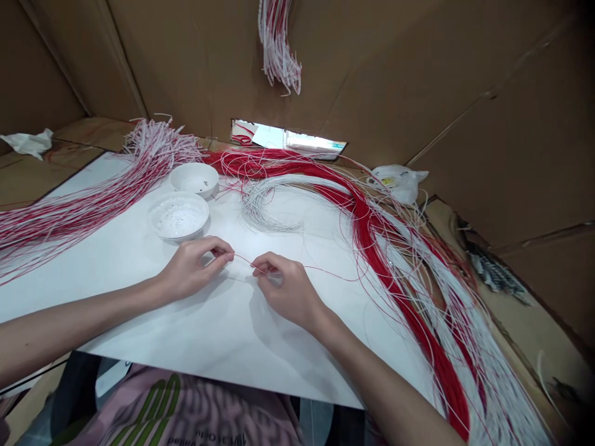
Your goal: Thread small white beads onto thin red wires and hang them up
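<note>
A thin red cord (243,259) runs between my two hands above the white tabletop. My left hand (198,263) pinches it between thumb and fingertips. My right hand (288,288) is closed on the same cord, which trails off to the right toward a thick bundle of red cords (372,248). Just beyond my left hand stands a white bowl (179,217) filled with small white bits, too fine to name. Behind it, a second white bowl (194,179) has a few dark specks inside.
Red cords with white, frilled ends (158,145) spread over the left side. White cords (269,201) curl near the middle. A similar bundle (281,49) hangs on the cardboard wall (381,80). White plastic bags lie left (30,144) and right (400,183). Scissors (242,137) show through a slot.
</note>
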